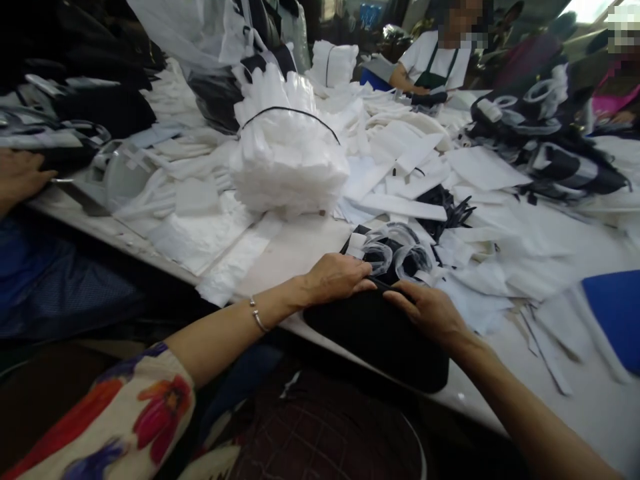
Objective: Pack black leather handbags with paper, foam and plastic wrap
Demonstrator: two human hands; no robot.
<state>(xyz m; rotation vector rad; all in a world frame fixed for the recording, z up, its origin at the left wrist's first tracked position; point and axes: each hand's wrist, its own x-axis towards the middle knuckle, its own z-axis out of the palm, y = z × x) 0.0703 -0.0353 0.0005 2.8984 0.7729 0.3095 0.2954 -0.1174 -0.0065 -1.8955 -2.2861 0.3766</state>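
My left hand [336, 277] rests with fingers curled on the top edge of a black fabric piece [380, 340] that lies over the near edge of the white table [590, 407]. My right hand [429, 308] grips the same black piece from the right, fingers closed over its edge. Just beyond both hands lies a bundle of clear plastic pieces with black straps [395, 257]. A silver bracelet [257, 315] circles my left wrist, and my sleeve [130, 420] is floral.
A tall stack of white fabric pieces [287, 153] tied with black cord stands mid-table. Loose white strips and sheets cover the table. Another person's hand [20, 177] lies at the far left. A seated person [435, 57] works at the back. A blue item [615, 320] lies at the right.
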